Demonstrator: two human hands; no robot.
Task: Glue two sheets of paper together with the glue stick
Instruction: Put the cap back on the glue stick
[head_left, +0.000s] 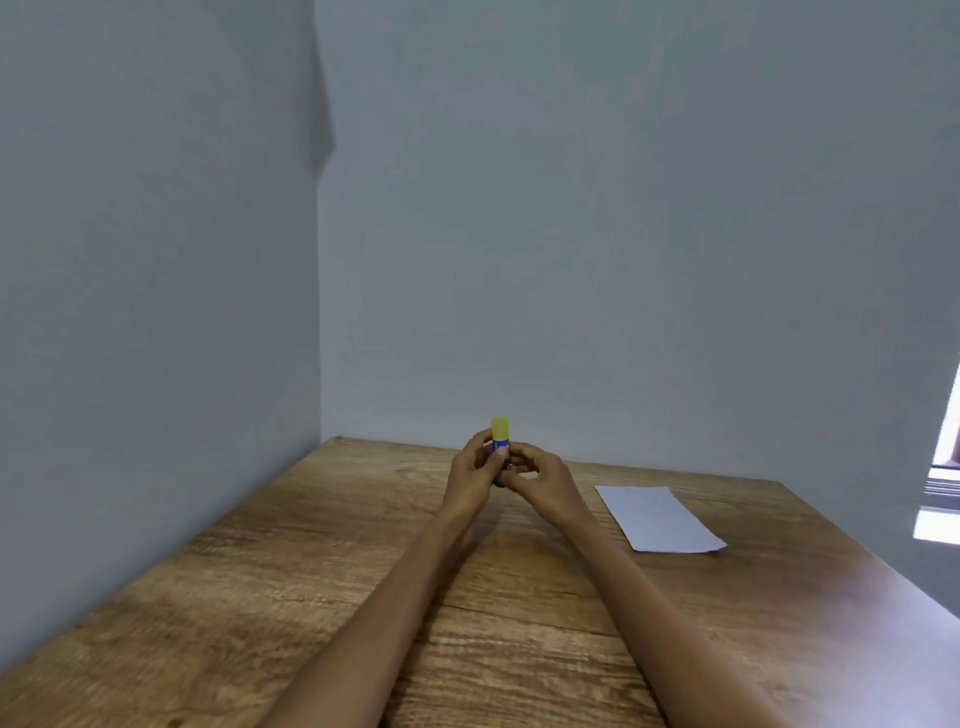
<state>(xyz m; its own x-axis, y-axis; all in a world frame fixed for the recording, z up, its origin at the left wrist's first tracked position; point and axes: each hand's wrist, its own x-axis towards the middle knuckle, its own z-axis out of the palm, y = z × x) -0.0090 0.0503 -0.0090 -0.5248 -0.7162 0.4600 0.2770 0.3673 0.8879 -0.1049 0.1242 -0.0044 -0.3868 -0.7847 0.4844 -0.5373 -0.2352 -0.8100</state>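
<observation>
A glue stick (500, 434) with a blue body and a yellow cap stands upright above the far middle of the wooden table (322, 571). My left hand (474, 480) wraps the blue body from the left. My right hand (540, 480) pinches its lower part from the right. The cap sits on the stick, above my fingers. White paper (657, 518) lies flat on the table to the right of my hands; I cannot tell whether it is one sheet or two stacked.
Grey walls close the table at the back and along the left side. A bright window edge (943, 499) shows at the far right, beyond the table's right edge.
</observation>
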